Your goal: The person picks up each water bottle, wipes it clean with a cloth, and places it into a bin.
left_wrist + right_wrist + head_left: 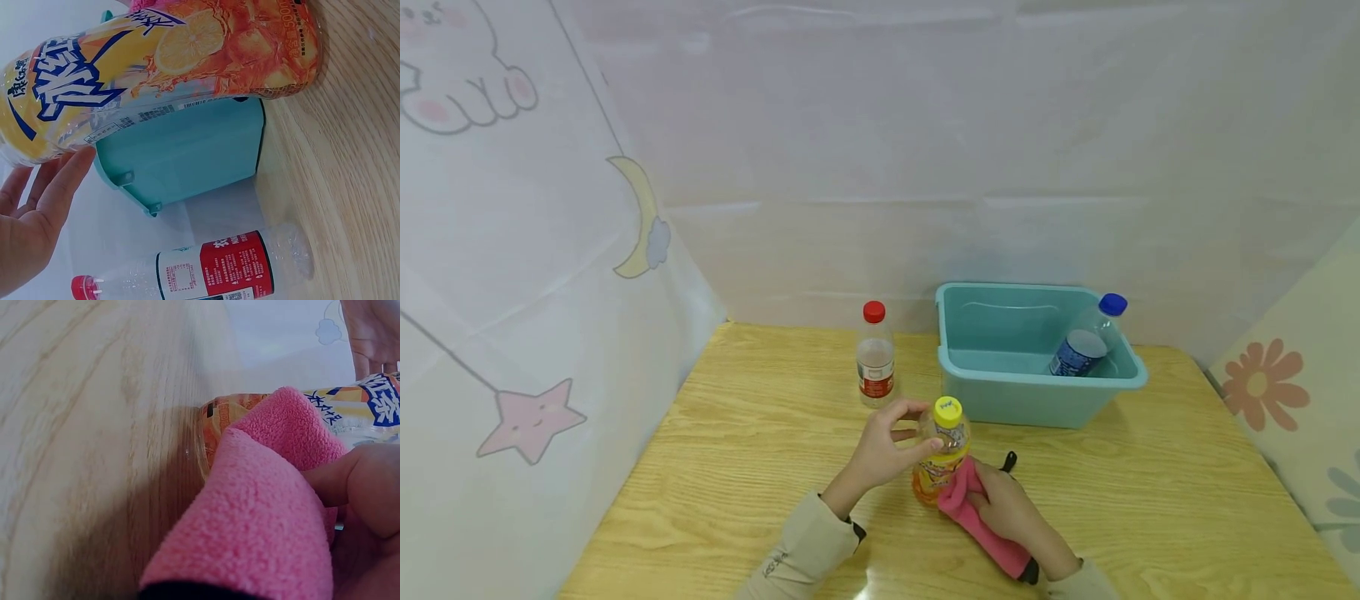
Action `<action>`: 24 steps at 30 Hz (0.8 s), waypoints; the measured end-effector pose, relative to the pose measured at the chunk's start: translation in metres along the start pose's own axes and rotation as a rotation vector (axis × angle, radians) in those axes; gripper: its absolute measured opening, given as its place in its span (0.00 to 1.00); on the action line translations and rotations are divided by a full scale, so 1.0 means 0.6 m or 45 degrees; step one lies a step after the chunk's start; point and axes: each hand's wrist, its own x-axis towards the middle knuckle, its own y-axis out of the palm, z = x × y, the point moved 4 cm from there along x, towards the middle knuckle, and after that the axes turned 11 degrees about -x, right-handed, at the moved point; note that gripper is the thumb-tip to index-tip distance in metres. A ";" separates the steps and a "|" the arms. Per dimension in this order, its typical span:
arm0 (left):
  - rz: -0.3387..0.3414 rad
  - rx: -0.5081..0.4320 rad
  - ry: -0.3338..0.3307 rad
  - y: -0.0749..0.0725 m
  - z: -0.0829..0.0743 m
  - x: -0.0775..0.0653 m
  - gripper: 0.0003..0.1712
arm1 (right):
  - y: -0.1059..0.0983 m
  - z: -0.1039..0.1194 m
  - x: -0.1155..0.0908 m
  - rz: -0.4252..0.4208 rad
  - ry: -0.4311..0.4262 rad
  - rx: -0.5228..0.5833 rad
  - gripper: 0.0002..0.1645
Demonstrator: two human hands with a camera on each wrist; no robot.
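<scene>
- Wood-grain table [737,467], one, before a pale printed backdrop [850,167].
- Yellow-capped bottle [934,473], one: on the table, in front of the turquoise tub [1015,403].
- Left hand [883,447]: fingers and thumb partly curled, gripping that bottle's shoulder.
- Right hand [1006,504]: closed on one pink cloth [981,529], held against the bottle's lower side.
- Handling, as judged: steady the top, keep the cloth snug, wipe all round by turning the bottle.
- Tub, one; blue-capped bottle [1084,348], one, leaning inside it.
- Red-capped bottle [875,358], one, upright, left of tub.
- Bottles, total: three.
</scene>
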 end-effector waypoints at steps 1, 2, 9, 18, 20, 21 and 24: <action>0.007 0.003 0.005 0.000 -0.008 -0.001 0.22 | -0.001 -0.002 -0.001 -0.005 0.006 0.015 0.24; 0.015 0.007 0.013 0.001 -0.015 -0.002 0.22 | -0.001 -0.004 -0.002 -0.007 0.013 0.027 0.24; 0.053 0.008 0.016 0.000 -0.020 0.000 0.23 | -0.009 -0.021 -0.012 -0.007 0.105 0.112 0.29; 0.097 -0.010 -0.015 -0.005 -0.019 0.002 0.25 | -0.049 -0.035 -0.023 -0.081 0.105 0.214 0.31; 0.099 -0.015 -0.018 -0.006 -0.018 0.002 0.25 | -0.061 -0.033 -0.023 -0.117 0.091 0.217 0.31; 0.100 -0.020 -0.021 -0.006 -0.018 0.003 0.25 | -0.067 -0.031 -0.024 -0.141 0.077 0.213 0.32; 0.099 -0.044 -0.039 -0.007 -0.016 0.004 0.26 | -0.083 -0.023 -0.025 -0.222 0.026 0.206 0.32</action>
